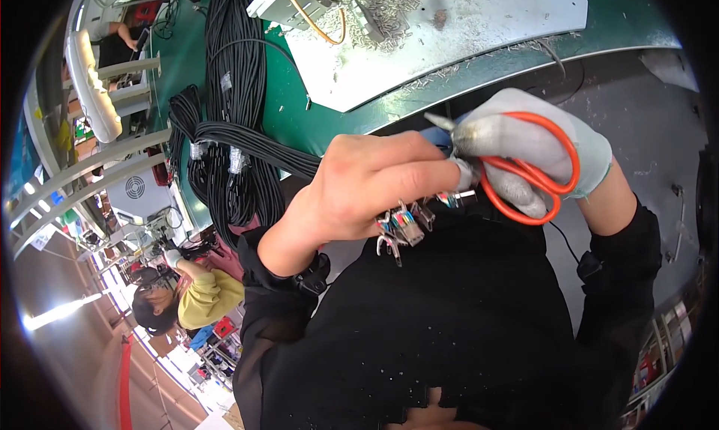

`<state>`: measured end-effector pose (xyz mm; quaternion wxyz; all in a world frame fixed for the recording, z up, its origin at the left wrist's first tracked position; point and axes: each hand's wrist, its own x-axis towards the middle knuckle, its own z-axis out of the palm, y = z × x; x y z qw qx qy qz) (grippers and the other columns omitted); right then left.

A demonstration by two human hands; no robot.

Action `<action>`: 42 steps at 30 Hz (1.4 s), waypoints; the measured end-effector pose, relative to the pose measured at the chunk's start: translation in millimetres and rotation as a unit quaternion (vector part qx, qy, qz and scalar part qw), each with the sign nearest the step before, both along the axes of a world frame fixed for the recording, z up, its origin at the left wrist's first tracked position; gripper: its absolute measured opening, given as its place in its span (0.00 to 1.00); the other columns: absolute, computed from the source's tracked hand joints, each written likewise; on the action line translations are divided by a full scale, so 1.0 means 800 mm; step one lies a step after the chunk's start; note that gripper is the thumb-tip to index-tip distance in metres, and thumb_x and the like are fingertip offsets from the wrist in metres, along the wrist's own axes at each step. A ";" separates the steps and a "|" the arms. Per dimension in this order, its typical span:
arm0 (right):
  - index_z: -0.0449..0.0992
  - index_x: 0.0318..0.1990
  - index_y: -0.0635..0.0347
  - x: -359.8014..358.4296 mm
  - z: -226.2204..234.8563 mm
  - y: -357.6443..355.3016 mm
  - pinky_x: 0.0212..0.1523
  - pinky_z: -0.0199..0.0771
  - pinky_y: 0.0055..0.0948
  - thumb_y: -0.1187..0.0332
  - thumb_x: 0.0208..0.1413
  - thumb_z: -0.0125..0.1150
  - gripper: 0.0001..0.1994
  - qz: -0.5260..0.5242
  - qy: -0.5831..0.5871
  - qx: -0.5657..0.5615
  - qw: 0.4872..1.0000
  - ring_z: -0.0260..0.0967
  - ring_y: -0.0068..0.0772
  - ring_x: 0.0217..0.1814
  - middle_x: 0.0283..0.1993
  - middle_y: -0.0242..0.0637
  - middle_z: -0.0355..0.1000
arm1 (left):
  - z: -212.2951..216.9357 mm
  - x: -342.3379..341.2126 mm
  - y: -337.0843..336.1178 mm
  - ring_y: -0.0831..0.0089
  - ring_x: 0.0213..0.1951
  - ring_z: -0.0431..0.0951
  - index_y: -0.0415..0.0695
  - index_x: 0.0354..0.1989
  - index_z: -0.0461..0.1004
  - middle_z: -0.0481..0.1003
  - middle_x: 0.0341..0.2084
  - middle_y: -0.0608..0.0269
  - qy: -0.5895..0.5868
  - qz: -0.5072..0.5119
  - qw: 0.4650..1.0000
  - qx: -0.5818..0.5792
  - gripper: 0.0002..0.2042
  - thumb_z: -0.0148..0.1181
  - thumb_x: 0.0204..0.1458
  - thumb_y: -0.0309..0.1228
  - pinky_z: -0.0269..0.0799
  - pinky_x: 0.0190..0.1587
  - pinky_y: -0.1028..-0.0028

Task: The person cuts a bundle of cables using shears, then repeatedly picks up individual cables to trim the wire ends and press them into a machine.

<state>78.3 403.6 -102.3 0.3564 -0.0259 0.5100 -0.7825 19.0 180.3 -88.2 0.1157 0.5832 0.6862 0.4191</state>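
Note:
My bare left hand [367, 183] is closed round the end of a bundle of black cables [262, 147], which runs in from the left. Below its fingers hang several small metal connectors [408, 228] with thin coloured wires. A grey covering wraps one fingertip. Close against it, my right hand [517, 145], in a soiled white glove, grips orange-handled scissors [575, 160]. The loops lie round its fingers, and the blades are mostly hidden between the hands. Whether they touch a wire cannot be seen.
Thick coils of black cable [236, 55] lie on the green table [284, 100]. A white board [494, 18] carries a machine [299, 7] and many small metal scraps [389, 3]. At the lower left, a person in a yellow top [213, 299] works nearby.

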 end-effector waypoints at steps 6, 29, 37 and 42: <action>0.73 0.26 0.65 0.016 -0.007 -0.010 0.18 0.65 0.24 0.67 0.53 0.55 0.10 0.001 -0.017 -0.054 0.998 0.66 0.24 0.15 0.15 0.34 0.67 | -0.005 -0.009 -0.005 0.69 0.21 0.74 0.42 0.38 0.75 0.74 0.24 0.64 -0.070 -0.095 0.993 -0.024 0.11 0.61 0.44 0.24 0.68 0.21 0.77; 0.75 0.36 0.61 0.029 -0.010 -0.061 0.24 0.66 0.29 0.74 0.42 0.65 0.11 -0.250 0.386 0.417 0.784 0.68 0.37 0.22 0.23 0.39 0.69 | -0.014 0.024 0.018 0.90 0.27 0.68 0.38 0.37 0.69 0.72 0.26 0.71 -0.358 0.335 0.859 0.146 0.10 0.63 0.47 0.18 0.64 0.30 0.87; 0.75 0.36 0.62 0.027 -0.017 -0.053 0.22 0.65 0.26 0.74 0.46 0.64 0.09 -0.261 0.425 0.437 0.749 0.65 0.35 0.17 0.22 0.40 0.69 | -0.020 0.023 0.018 0.90 0.29 0.68 0.38 0.39 0.68 0.72 0.27 0.71 -0.254 0.333 0.904 0.091 0.14 0.63 0.44 0.17 0.64 0.31 0.87; 0.76 0.36 0.63 0.032 -0.010 -0.058 0.21 0.63 0.24 0.73 0.48 0.63 0.08 -0.268 0.358 0.366 0.816 0.62 0.29 0.16 0.19 0.39 0.66 | -0.026 0.024 0.021 0.89 0.29 0.69 0.38 0.39 0.69 0.73 0.27 0.71 -0.246 0.319 0.906 0.130 0.14 0.63 0.43 0.17 0.66 0.32 0.86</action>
